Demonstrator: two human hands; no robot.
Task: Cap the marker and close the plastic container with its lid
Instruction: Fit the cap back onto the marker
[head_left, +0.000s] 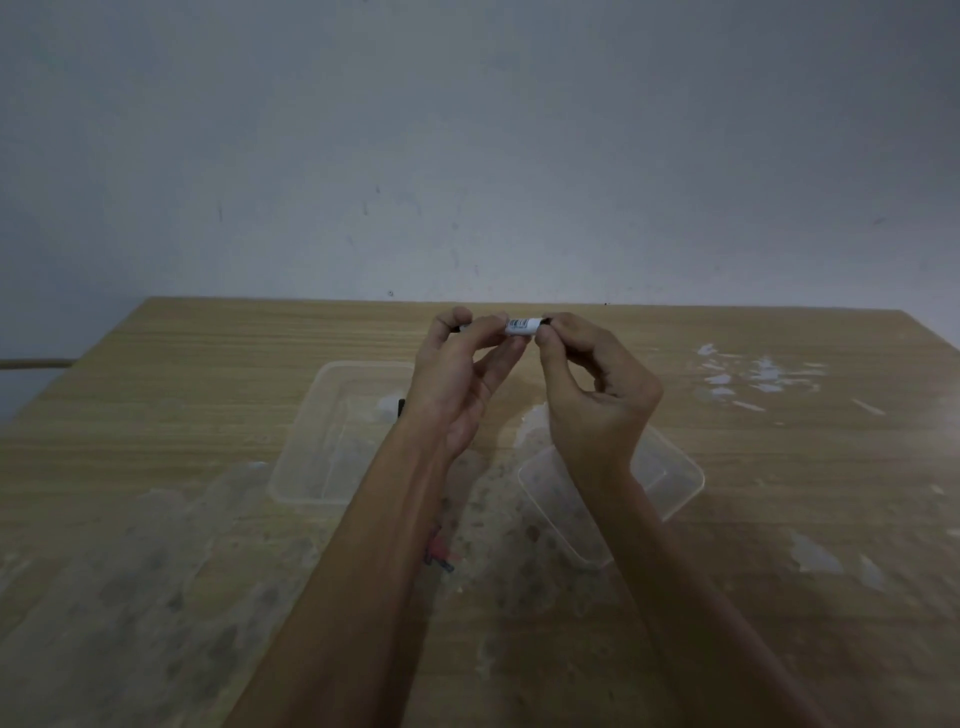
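Observation:
Both hands hold a white marker (522, 326) horizontally above the table's far half. My left hand (457, 374) pinches its left end, where a bit of black shows past the fingers. My right hand (597, 395) pinches the right end, which is also black. Whether the cap is on I cannot tell; fingers hide both ends. A clear plastic container (317, 441) sits on the table under my left forearm. A second clear plastic piece, the lid (675, 483), lies to the right under my right wrist.
The wooden table (182, 389) is worn, with pale scuffed patches in front and white flakes at the right (753, 379). A small red and blue object (439, 553) lies between my forearms. A grey wall stands behind the table's far edge.

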